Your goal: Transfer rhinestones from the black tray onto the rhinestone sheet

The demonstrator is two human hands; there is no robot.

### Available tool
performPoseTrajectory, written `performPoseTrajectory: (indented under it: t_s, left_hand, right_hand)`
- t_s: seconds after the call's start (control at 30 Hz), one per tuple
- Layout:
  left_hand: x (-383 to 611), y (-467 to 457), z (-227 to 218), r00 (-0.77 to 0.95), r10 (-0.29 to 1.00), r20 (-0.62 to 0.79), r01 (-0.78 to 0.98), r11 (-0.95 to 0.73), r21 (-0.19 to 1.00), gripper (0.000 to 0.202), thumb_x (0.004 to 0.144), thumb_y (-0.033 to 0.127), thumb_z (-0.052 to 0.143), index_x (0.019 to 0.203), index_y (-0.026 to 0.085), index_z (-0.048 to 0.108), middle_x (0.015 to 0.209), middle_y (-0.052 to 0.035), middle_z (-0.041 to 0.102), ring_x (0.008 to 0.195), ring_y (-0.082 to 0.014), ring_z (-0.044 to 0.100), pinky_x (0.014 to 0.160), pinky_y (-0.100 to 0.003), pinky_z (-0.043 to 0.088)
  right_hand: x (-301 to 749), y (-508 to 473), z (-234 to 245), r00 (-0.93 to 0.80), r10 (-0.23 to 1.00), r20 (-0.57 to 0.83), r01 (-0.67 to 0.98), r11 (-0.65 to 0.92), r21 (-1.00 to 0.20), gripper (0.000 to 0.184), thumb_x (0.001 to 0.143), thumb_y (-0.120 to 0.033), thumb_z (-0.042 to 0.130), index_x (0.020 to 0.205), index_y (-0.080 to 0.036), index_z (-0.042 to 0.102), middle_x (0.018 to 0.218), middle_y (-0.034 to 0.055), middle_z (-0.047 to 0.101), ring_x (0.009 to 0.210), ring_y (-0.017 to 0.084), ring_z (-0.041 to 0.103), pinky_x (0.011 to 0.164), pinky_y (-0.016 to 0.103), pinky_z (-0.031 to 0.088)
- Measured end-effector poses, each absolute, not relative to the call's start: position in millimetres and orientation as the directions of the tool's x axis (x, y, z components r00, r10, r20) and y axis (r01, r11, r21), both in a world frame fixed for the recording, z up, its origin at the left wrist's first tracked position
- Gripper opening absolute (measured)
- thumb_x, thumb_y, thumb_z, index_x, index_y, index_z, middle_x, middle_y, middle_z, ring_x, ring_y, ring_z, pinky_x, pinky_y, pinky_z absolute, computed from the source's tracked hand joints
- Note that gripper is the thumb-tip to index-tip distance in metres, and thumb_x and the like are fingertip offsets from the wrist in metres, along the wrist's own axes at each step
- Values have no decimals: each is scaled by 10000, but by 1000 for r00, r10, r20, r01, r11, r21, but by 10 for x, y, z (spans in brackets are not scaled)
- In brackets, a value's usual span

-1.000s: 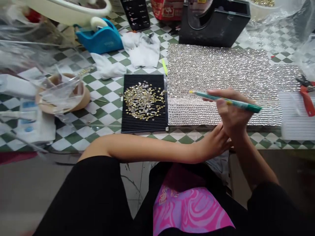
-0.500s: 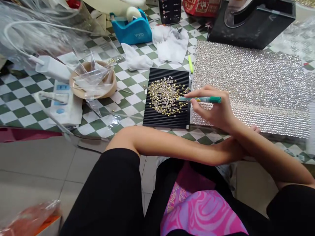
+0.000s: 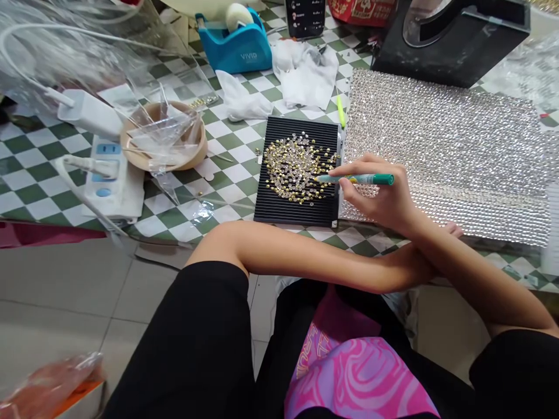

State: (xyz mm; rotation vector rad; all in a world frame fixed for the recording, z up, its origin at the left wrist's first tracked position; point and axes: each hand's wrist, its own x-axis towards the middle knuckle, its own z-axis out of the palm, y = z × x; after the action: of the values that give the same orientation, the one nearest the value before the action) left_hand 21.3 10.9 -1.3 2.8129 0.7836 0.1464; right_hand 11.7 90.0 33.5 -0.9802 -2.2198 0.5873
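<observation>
Between the thumb and fingers of my right hand (image 3: 384, 189) is a green-capped pen (image 3: 364, 178), held nearly level. Its pale tip points left, over the right side of a pile of gold and clear rhinestones (image 3: 292, 166). They lie on a black ridged tray (image 3: 301, 215). Right of the tray spreads a sheet covered in rows of silvery rhinestones (image 3: 441, 128), partly under my right hand. My left forearm crosses along the table edge beneath the right one. Only some fingertips of my left hand (image 3: 454, 230) show, near the sheet's lower edge; the rest is hidden behind my right forearm.
A blue tape dispenser (image 3: 238, 49), white tissues (image 3: 305, 73) and a phone (image 3: 304, 17) lie at the back. At left are a round bowl (image 3: 192, 157) with plastic scraps and a power strip (image 3: 116, 195). A black holder (image 3: 454, 52) stands behind the sheet.
The view has shifted slightly. My right hand still holds the pen at the right side of the rhinestone pile, with almost no movement. The left arm stays where it was.
</observation>
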Motion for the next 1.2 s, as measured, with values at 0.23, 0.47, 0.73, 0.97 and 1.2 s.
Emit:
performPoseTrajectory:
  t_s: [0.23, 0.47, 0.73, 0.97, 1.2]
  left_hand:
    - [223, 141, -11, 878, 479, 2, 469, -861, 197, 547, 1002, 87, 89, 1525, 28, 236, 1631, -90, 238, 1517, -177, 227, 1255, -240, 235]
    - [150, 139, 75, 890, 455, -21, 455, -887, 84, 587, 967, 41, 21, 1529, 21, 187, 1630, -96, 238, 1512, -163, 240, 1265, -273, 236]
    - [85, 101, 83, 932, 362, 2, 361, -929, -78, 653, 913, -23, 77, 1535, 81, 250, 1627, -67, 288, 1511, -185, 256, 1289, -354, 236]
    - [136, 107, -6, 929, 371, 16, 371, -927, -47, 637, 946, 4, 33, 1536, 98, 253, 1621, -65, 299, 1505, -160, 249, 1278, -317, 249]
    - [153, 105, -26, 925, 381, 20, 381, -925, -16, 619, 954, 25, 35, 1538, 85, 232, 1627, -79, 286, 1512, -164, 229, 1283, -324, 230]
  right_hand:
    - [104, 917, 324, -530, 775, 346, 485, 611, -625, 194, 868, -245, 571, 965, -219, 738, 908, 13, 735, 807, 122, 635, 781, 312, 544]
    - [165, 907, 383, -478, 780, 403, 476, 616, -628, 182, 887, -250, 579, 985, -230, 731, 919, 4, 741, 773, 118, 643, 733, 310, 537]
    - [494, 902, 390, -310, 768, 561, 508, 632, -585, 193, 884, -197, 576, 976, -276, 726, 897, -11, 733, 755, 160, 641, 734, 374, 519]
    - [482, 905, 360, -372, 774, 513, 602, 621, -502, 178, 862, -231, 571, 922, -306, 721, 848, -15, 737, 719, 160, 646, 697, 359, 531]
    - [477, 909, 340, -407, 736, 541, 541, 671, -507, 208, 837, -178, 602, 955, -305, 718, 868, -21, 740, 693, 144, 625, 660, 337, 515]
